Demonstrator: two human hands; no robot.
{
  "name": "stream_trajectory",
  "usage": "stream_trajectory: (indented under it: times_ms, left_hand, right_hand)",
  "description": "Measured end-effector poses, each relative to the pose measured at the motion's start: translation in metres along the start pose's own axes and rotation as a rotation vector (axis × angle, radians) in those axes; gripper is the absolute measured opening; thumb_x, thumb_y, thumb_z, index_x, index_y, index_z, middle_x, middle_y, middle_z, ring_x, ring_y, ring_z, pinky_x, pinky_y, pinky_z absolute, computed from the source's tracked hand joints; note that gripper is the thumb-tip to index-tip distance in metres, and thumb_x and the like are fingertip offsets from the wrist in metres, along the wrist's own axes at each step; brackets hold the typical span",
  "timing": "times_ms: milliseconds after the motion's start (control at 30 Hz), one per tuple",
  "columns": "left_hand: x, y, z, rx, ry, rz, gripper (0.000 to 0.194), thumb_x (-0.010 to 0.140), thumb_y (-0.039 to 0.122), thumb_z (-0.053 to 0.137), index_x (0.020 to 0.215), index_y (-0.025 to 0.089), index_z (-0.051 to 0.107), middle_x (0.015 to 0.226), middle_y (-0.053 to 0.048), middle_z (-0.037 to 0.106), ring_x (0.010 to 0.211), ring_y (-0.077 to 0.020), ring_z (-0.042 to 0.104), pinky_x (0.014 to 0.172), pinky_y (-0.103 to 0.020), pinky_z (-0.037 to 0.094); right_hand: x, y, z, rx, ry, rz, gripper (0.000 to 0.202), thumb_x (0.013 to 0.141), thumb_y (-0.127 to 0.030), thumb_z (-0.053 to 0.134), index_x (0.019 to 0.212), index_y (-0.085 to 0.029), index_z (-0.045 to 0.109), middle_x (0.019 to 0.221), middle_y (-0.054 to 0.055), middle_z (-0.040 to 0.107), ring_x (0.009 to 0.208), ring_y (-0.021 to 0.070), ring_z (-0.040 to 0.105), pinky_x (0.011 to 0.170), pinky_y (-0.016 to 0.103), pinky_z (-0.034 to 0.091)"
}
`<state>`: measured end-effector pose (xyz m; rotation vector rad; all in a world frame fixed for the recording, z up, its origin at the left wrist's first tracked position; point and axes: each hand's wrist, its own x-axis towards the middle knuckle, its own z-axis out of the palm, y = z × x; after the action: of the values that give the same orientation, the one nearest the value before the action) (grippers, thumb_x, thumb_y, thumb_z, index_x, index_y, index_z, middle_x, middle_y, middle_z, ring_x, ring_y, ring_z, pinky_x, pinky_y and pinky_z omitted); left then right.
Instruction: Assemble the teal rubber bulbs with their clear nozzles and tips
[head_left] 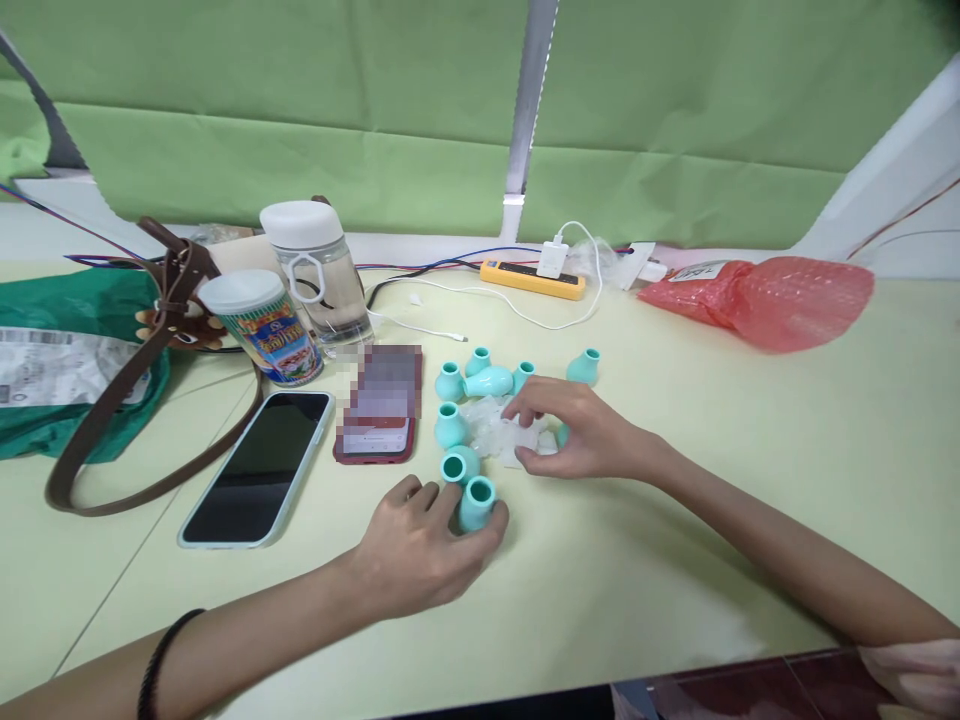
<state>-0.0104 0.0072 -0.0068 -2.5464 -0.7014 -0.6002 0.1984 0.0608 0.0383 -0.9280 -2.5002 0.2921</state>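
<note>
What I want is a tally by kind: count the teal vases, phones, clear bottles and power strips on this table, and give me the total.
Teal vases: 8 in plain view; a teal patch by the right hand may be another
Phones: 2
Clear bottles: 1
Power strips: 1
Total: 12, leaving out that patch

Probably an office desk (780,480), green panels (690,90) behind, power strip (514,276), water bottle (341,285).

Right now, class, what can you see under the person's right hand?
Under the right hand, some crumpled translucent plastic and a sliver of a turquoise object show. The hand covers the rest.
</note>
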Motion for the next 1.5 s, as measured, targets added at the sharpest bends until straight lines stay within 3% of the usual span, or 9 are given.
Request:
stream_trajectory:
  times_ms: [300, 467, 700, 867, 1033, 1133, 1267, 1367, 1500]
  left_hand:
    - [-0.006, -0.006, 0.007, 0.132, 0.102, 0.067, 0.035, 0.077, 0.034, 0.051, 0.106, 0.016, 0.055, 0.040, 0.003, 0.047, 0.034, -0.0118, 0.044, 0.042, -0.027, 0.038]
    - [-0.008, -0.005, 0.002, 0.155, 0.024, 0.144, 0.051, 0.069, 0.010, 0.051, 0.118, 0.019, 0.046, 0.041, 0.005, 0.043, 0.035, -0.0110, 0.040, 0.041, -0.025, 0.035]
    - [-0.007, -0.005, -0.004, 0.051, 0.276, 0.197, 0.024, 0.070, 0.014, 0.049, 0.091, 0.014, 0.059, 0.041, 0.004, 0.042, 0.035, -0.0094, 0.034, 0.038, -0.025, 0.022]
    - [-0.006, -0.004, 0.002, -0.041, 0.237, 0.141, 0.014, 0.069, 0.013, 0.051, 0.082, 0.013, 0.058, 0.042, 0.004, 0.046, 0.036, -0.0101, 0.038, 0.038, -0.026, 0.026]
    - [-0.005, -0.004, 0.002, -0.198, 0.322, 0.109, 0.014, 0.069, 0.021, 0.057, 0.080, 0.012, 0.055, 0.046, 0.002, 0.052, 0.039, -0.0113, 0.045, 0.039, -0.025, 0.033]
    - [-0.001, -0.004, -0.007, -0.489, 0.391, -0.022, 0.013, 0.070, 0.018, 0.056, 0.079, 0.013, 0.050, 0.051, 0.000, 0.053, 0.044, -0.0119, 0.048, 0.041, -0.025, 0.037]
    - [0.009, -0.006, -0.024, -0.887, 0.509, -0.319, 0.028, 0.070, 0.023, 0.062, 0.091, 0.013, 0.046, 0.067, -0.005, 0.055, 0.064, -0.0162, 0.054, 0.053, -0.030, 0.047]
    - [0.018, -0.007, -0.034, -0.957, 0.429, -0.329, 0.037, 0.065, 0.028, 0.067, 0.095, 0.012, 0.052, 0.079, -0.010, 0.060, 0.073, -0.0197, 0.054, 0.062, -0.037, 0.047]
    - [0.028, -0.001, -0.037, -1.130, 0.356, -0.474, 0.021, 0.072, 0.022, 0.061, 0.091, 0.016, 0.058, 0.075, -0.006, 0.063, 0.070, -0.0166, 0.055, 0.061, -0.034, 0.050]
  right_hand:
    - [-0.002, 0.003, -0.003, -0.037, -0.252, 0.038, 0.018, 0.067, -0.018, 0.053, 0.085, -0.016, 0.054, 0.080, 0.004, 0.059, 0.074, 0.0161, 0.054, 0.065, 0.027, 0.039]
    - [-0.001, -0.001, -0.006, -0.033, -0.270, 0.036, 0.015, 0.065, -0.016, 0.052, 0.080, -0.015, 0.053, 0.076, 0.003, 0.059, 0.071, 0.0152, 0.054, 0.063, 0.026, 0.038]
    - [-0.002, -0.007, -0.006, -0.034, -0.287, 0.024, 0.012, 0.065, -0.018, 0.051, 0.077, -0.015, 0.052, 0.073, 0.003, 0.058, 0.069, 0.0147, 0.053, 0.063, 0.026, 0.037]
    - [-0.001, -0.003, -0.006, -0.023, -0.169, 0.022, 0.010, 0.066, -0.018, 0.053, 0.075, -0.015, 0.051, 0.070, 0.001, 0.057, 0.064, 0.0124, 0.051, 0.060, 0.025, 0.039]
    - [0.001, -0.004, -0.008, 0.216, 0.160, 0.004, 0.011, 0.066, -0.017, 0.057, 0.074, -0.016, 0.050, 0.072, 0.001, 0.057, 0.065, 0.0107, 0.053, 0.060, 0.024, 0.045]
    - [-0.002, -0.021, -0.010, 0.298, 0.322, -0.082, 0.014, 0.065, -0.016, 0.061, 0.073, -0.016, 0.049, 0.071, 0.002, 0.057, 0.066, 0.0110, 0.055, 0.057, 0.023, 0.047]
    - [-0.012, -0.054, -0.011, 0.133, 0.362, -0.175, 0.016, 0.066, -0.016, 0.064, 0.072, -0.018, 0.049, 0.070, 0.000, 0.057, 0.063, 0.0086, 0.055, 0.054, 0.018, 0.046]
    - [-0.018, -0.068, -0.009, -0.024, 0.411, -0.219, 0.016, 0.068, -0.018, 0.064, 0.073, -0.020, 0.048, 0.069, 0.000, 0.057, 0.061, 0.0080, 0.055, 0.052, 0.017, 0.047]
    - [-0.018, -0.068, -0.007, -0.064, 0.458, -0.240, 0.011, 0.073, -0.016, 0.057, 0.072, -0.020, 0.048, 0.065, 0.000, 0.056, 0.058, 0.0082, 0.055, 0.049, 0.016, 0.047]
